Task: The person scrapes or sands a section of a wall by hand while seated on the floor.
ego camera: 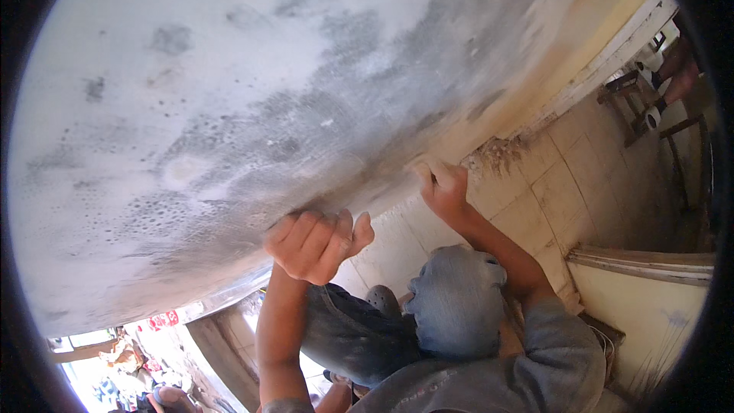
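A large white wall (pixel 241 97), stained with grey and black mould-like patches, fills the upper left of the head view. My left hand (pixel 318 246) is curled with its knuckles up, its fingertips against the lower part of the wall. Anything under those fingers is hidden. Farther right, my right hand (pixel 447 192) has bent fingers at the wall's lower edge, close to the floor tiles. Whether it pinches something cannot be made out. Below my hands are my jeans-covered knee (pixel 459 304) and a grey perforated shoe (pixel 383 300).
Crumbled debris (pixel 499 152) lies along the wall's foot on the tiled floor (pixel 559 178). Another person's legs (pixel 679 77) and a wooden stool (pixel 631 97) are at the upper right. A pale ledge (pixel 642 264) stands at right. Piled cloth (pixel 123 355) lies in bright light at lower left.
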Motion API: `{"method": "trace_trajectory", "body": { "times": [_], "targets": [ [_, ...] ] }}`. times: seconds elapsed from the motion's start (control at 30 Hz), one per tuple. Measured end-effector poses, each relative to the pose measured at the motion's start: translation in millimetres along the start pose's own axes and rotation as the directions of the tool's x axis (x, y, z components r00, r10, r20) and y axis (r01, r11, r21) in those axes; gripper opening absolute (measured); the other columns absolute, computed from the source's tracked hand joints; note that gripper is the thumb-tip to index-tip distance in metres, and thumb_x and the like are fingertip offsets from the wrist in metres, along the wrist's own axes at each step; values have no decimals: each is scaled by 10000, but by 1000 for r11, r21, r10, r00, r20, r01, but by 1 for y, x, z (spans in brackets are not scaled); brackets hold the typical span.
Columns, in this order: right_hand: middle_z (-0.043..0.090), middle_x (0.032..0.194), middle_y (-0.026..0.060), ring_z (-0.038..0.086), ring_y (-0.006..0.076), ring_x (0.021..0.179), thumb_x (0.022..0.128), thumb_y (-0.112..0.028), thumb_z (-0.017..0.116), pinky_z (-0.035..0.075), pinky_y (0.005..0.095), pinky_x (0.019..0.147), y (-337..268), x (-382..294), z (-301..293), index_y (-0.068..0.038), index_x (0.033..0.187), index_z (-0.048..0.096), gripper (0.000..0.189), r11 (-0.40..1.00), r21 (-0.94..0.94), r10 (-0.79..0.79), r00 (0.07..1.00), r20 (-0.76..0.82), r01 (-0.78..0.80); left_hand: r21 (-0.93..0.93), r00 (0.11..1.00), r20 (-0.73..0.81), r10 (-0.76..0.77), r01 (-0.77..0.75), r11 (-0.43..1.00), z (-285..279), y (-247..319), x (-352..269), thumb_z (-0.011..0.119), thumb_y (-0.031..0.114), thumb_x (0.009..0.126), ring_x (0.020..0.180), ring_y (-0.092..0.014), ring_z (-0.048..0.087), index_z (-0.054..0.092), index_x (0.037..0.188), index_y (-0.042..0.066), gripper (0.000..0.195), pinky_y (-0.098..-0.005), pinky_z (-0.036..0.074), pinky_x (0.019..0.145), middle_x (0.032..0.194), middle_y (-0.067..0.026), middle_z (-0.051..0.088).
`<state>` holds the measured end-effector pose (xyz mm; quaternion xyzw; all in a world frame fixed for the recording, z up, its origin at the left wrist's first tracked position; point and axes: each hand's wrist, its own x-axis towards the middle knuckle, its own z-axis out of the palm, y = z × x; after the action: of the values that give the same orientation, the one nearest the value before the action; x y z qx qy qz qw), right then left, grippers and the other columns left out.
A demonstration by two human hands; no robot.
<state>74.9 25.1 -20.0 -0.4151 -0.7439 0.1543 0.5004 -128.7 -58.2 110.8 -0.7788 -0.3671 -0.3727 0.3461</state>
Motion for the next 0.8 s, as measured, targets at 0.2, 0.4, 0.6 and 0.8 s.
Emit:
{"method": "trace_trajectory", "body": {
  "times": [0.2, 0.4, 0.6, 0.8],
  "targets": [
    [671, 734, 128, 654, 294, 616, 863, -105, 634, 502, 349, 533, 39, -37, 8, -61, 926, 690, 95, 953, -239, 223, 965, 139, -186, 0, 1000, -6, 3, -3, 1000, 4, 2, 6, 695, 145, 700, 414, -76, 434, 600, 591, 95, 153, -201, 273, 436, 489, 47, 468],
    [675, 734, 124, 653, 277, 600, 847, -163, 668, 488, 358, 503, 6, -9, -16, -54, 961, 696, 161, 995, 79, 59, 998, -28, -57, -33, 1000, -24, 8, -9, 999, 3, -1, 5, 698, 146, 697, 417, -77, 432, 596, 594, 96, 153, -207, 274, 443, 485, 52, 452],
    [652, 698, 99, 635, 264, 574, 821, -177, 669, 497, 355, 509, 42, -9, -25, -83, 885, 686, 115, 889, -412, -105, 964, 244, 201, 2, 1000, -20, -2, 2, 1000, 4, 0, 5, 693, 156, 695, 417, -77, 435, 594, 587, 95, 159, -211, 270, 445, 479, 45, 455],
    [618, 683, 112, 605, 289, 563, 793, -126, 639, 459, 375, 482, 67, -16, -19, -92, 830, 670, 60, 908, -403, 81, 993, -86, -110, -9, 996, -81, 28, -29, 1000, 7, 0, 2, 686, 161, 691, 414, -76, 435, 612, 589, 96, 142, -210, 260, 448, 477, 48, 468]
  ]
}}
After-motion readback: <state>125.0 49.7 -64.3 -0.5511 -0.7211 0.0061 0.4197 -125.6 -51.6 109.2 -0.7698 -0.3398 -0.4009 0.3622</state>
